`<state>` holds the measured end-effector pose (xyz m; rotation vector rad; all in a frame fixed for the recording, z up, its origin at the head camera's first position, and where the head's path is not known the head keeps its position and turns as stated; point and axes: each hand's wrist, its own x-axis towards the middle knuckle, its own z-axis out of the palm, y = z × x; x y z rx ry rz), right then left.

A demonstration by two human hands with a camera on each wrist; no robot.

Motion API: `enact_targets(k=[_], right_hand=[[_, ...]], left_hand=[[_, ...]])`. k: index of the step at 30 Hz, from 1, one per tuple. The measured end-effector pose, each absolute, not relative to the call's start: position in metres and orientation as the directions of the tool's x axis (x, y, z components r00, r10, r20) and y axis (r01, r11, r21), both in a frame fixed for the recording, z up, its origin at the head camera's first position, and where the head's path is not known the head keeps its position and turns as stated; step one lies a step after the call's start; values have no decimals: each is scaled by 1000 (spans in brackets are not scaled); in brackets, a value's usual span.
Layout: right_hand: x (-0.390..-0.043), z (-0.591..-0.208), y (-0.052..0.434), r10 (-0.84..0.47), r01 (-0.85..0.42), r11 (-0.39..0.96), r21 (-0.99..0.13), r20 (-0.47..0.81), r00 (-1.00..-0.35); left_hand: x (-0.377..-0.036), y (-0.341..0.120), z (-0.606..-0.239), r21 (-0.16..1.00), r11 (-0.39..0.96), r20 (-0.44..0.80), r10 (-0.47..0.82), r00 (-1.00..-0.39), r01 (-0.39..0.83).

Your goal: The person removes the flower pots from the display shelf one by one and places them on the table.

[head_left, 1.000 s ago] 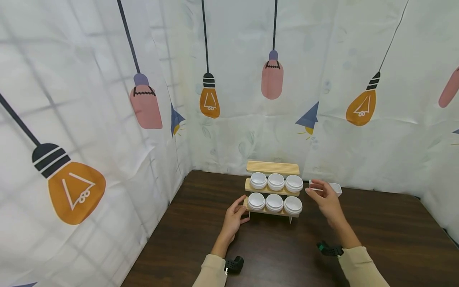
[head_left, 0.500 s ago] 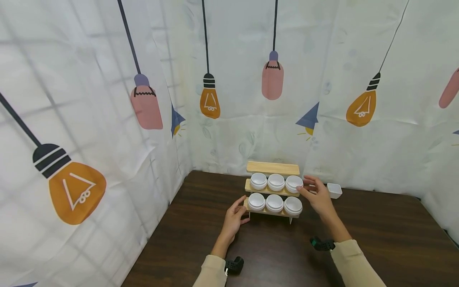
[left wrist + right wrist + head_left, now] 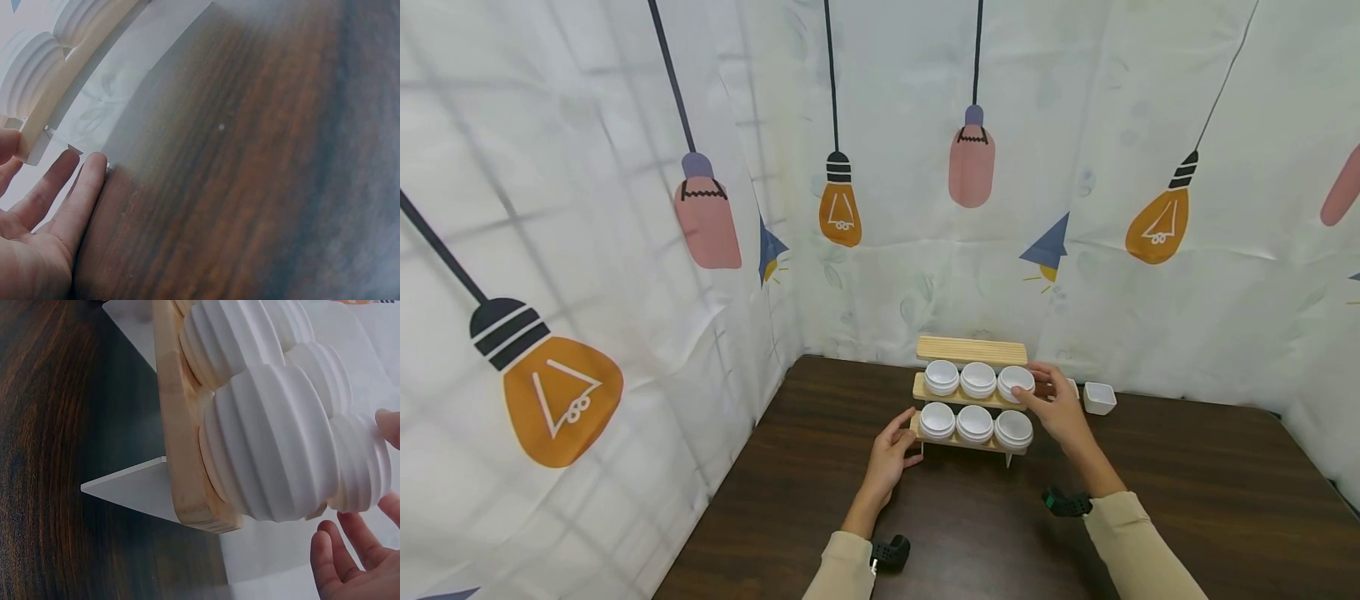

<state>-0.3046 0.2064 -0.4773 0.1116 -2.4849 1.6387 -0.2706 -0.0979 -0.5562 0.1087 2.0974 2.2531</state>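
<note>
A cup [image 3: 1017, 382] is on the stand [image 3: 972, 349], at its middle step's right end, near the back edge of the worktop [image 3: 1195, 475]. The right hand [image 3: 1062, 410] pinches it, thumb in front. The left hand [image 3: 885, 461] pinches the low step's left end.

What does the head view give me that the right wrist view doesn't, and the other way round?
Only head: the whole left hand gripping the rack's left end, the bare top shelf, the open tops of the six white bowls, and the square white dish.

Only right wrist: the bold ridges round the bowls' sides up close, and the broad face of a white leg, just a sliver from the head.

Both: the right hand at the right-end bowl of the upper row, plus the dark tabletop.
</note>
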Motion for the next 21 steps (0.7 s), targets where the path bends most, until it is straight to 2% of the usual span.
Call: enact_targets(k=[10, 21], right_hand=[[-307, -481, 202, 45, -122, 414, -902, 154, -987], [-306, -484, 199, 56, -153, 409, -900, 192, -980]], left_hand=[[-269, -97, -555, 997, -74, 8, 88, -996, 2], [-268, -98, -554, 998, -68, 7, 90, -996, 1]])
